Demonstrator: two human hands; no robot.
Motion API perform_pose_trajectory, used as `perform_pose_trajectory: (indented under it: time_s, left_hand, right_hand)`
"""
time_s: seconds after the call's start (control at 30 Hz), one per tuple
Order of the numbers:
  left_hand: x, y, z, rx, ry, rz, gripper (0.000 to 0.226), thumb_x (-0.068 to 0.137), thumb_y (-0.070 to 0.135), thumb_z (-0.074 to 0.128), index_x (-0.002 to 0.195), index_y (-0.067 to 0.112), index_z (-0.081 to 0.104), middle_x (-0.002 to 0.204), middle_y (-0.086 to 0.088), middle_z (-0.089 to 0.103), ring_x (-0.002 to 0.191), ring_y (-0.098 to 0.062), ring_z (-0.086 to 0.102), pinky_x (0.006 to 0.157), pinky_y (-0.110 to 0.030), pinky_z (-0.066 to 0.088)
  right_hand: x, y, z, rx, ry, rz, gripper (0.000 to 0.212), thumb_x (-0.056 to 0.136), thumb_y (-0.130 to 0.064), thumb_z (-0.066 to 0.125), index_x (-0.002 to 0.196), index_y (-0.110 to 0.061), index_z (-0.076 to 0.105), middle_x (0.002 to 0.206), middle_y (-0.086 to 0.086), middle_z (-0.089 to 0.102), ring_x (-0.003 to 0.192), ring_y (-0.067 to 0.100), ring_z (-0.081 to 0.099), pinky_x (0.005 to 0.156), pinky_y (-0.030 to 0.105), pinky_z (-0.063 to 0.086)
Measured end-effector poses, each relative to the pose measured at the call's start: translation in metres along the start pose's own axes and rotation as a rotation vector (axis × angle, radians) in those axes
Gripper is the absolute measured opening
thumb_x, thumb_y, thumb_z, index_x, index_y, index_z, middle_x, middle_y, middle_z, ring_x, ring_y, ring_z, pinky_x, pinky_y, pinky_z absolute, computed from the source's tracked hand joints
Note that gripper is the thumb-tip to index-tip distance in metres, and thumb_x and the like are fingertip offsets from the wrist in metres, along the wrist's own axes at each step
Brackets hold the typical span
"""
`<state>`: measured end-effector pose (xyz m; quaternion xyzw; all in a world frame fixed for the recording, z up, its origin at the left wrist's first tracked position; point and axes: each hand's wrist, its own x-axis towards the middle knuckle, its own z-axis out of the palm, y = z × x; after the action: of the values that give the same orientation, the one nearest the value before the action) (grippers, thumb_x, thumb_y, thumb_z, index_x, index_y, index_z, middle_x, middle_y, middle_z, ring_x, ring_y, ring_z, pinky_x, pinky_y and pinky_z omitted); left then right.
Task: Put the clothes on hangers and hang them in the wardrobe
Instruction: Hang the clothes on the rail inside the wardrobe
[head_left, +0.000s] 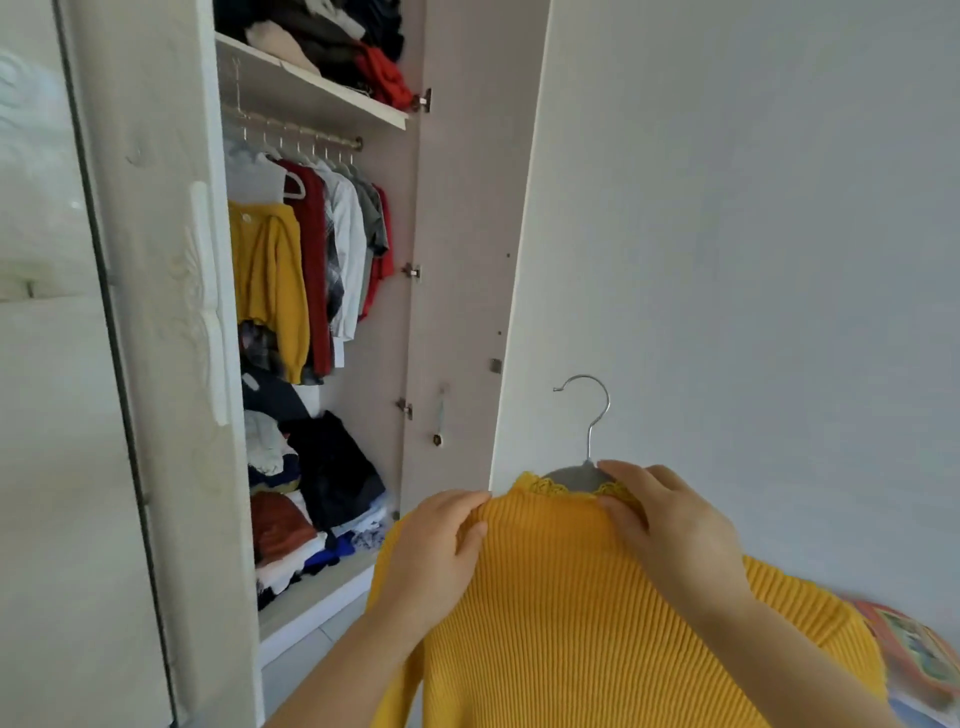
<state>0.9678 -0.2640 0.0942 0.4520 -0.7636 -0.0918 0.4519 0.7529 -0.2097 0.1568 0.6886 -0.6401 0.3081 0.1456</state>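
Gripping left hand (441, 545): a shoulder of the yellow sweater (571, 597) is pinched between curled fingers and thumb.
Right hand (670, 525): the lace collar is pinched against the grey hanger (574, 475).
Sweater: held up near the open wardrobe (374, 374), well apart from its rail (311, 136).

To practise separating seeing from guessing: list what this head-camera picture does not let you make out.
Head view:
- The hanger shoulders: under the yellow sweater, left hand and right hand; only hook and neck show.
- Sweater hem and sleeve ends: cut off by the bottom edge.
- A colourful object, lower right: blurred, cut by the edge.
- The rail, left end: behind the wardrobe door.
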Motion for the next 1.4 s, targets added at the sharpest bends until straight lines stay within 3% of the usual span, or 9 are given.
perform_pose_trajectory:
  time_s: [0.1, 0.33, 0.53, 0.63, 0.73, 0.83, 0.97, 1.1, 1.4]
  left_hand:
    - [0.042, -0.024, 0.009, 0.08, 0.042, -0.06, 0.033, 0.093, 0.025, 0.051, 0.127, 0.026, 0.052, 0.115, 0.02, 0.05, 0.104, 0.01, 0.037, 0.086, 0.004, 0.021]
    - [0.131, -0.1, 0.022, 0.194, 0.137, -0.167, 0.036, 0.094, 0.022, 0.05, 0.129, 0.026, 0.05, 0.124, 0.014, 0.052, 0.113, 0.002, 0.042, 0.092, -0.007, 0.023]
    - [0.22, -0.187, 0.033, 0.215, 0.196, -0.172, 0.037, 0.093, 0.02, 0.051, 0.13, 0.025, 0.049, 0.126, 0.012, 0.052, 0.115, -0.001, 0.043, 0.096, -0.01, 0.025]
    - [0.268, -0.227, 0.032, 0.218, 0.225, -0.177, 0.04, 0.092, 0.02, 0.052, 0.131, 0.026, 0.047, 0.129, 0.012, 0.049, 0.11, 0.007, 0.035, 0.095, -0.007, 0.021]
    - [0.315, -0.265, 0.025, 0.223, 0.254, -0.192, 0.04, 0.093, 0.022, 0.051, 0.133, 0.027, 0.046, 0.131, 0.012, 0.048, 0.116, 0.003, 0.038, 0.097, -0.009, 0.022]
    - [0.357, -0.3, 0.015, 0.247, 0.28, -0.21, 0.04, 0.093, 0.021, 0.052, 0.132, 0.026, 0.047, 0.13, 0.012, 0.048, 0.119, -0.001, 0.04, 0.1, -0.012, 0.025]
    - [0.403, -0.351, -0.001, 0.284, 0.317, -0.239, 0.04, 0.093, 0.021, 0.052, 0.132, 0.027, 0.047, 0.128, 0.013, 0.047, 0.117, 0.001, 0.038, 0.098, -0.012, 0.024]
    - [0.443, -0.399, -0.024, 0.359, 0.373, -0.281, 0.041, 0.093, 0.021, 0.052, 0.133, 0.025, 0.046, 0.13, 0.01, 0.046, 0.119, -0.003, 0.039, 0.098, -0.014, 0.025]
    - [0.52, -0.486, -0.1, 0.581, 0.453, -0.378, 0.043, 0.093, 0.026, 0.051, 0.135, 0.027, 0.042, 0.135, 0.011, 0.044, 0.121, -0.005, 0.04, 0.099, -0.015, 0.026]
  right_hand:
    - [0.064, 0.011, 0.034, 0.017, -0.025, -0.099, 0.036, 0.094, -0.044, 0.04, 0.128, -0.038, 0.048, 0.107, -0.015, 0.056, 0.086, 0.008, 0.058, 0.061, 0.018, 0.041]
    - [0.187, 0.012, 0.124, 0.083, -0.022, -0.285, 0.034, 0.094, -0.042, 0.041, 0.127, -0.036, 0.05, 0.11, -0.012, 0.059, 0.087, 0.011, 0.061, 0.06, 0.02, 0.042]
    - [0.291, 0.001, 0.204, 0.098, 0.033, -0.342, 0.031, 0.092, -0.035, 0.051, 0.122, -0.032, 0.056, 0.103, -0.007, 0.063, 0.079, 0.013, 0.062, 0.053, 0.018, 0.038]
    - [0.348, -0.009, 0.24, 0.097, 0.017, -0.366, 0.033, 0.095, -0.039, 0.044, 0.127, -0.034, 0.05, 0.112, -0.009, 0.06, 0.087, 0.014, 0.061, 0.061, 0.022, 0.044]
    - [0.402, -0.022, 0.273, 0.114, 0.035, -0.389, 0.034, 0.095, -0.039, 0.042, 0.128, -0.033, 0.05, 0.113, -0.008, 0.06, 0.086, 0.014, 0.061, 0.058, 0.017, 0.038]
    - [0.452, -0.038, 0.305, 0.159, 0.031, -0.406, 0.035, 0.094, -0.038, 0.043, 0.127, -0.031, 0.051, 0.111, -0.006, 0.06, 0.082, 0.014, 0.06, 0.054, 0.015, 0.034]
    - [0.517, -0.066, 0.354, 0.228, 0.044, -0.461, 0.034, 0.093, -0.038, 0.047, 0.125, -0.031, 0.053, 0.107, -0.005, 0.06, 0.079, 0.016, 0.062, 0.053, 0.021, 0.035]
    - [0.579, -0.102, 0.403, 0.3, 0.071, -0.552, 0.034, 0.093, -0.037, 0.048, 0.125, -0.03, 0.054, 0.109, -0.001, 0.061, 0.084, 0.023, 0.063, 0.056, 0.027, 0.04]
    - [0.707, -0.206, 0.473, 0.447, 0.068, -0.733, 0.036, 0.093, -0.041, 0.046, 0.128, -0.036, 0.049, 0.108, -0.008, 0.057, 0.092, 0.018, 0.059, 0.061, 0.031, 0.046]
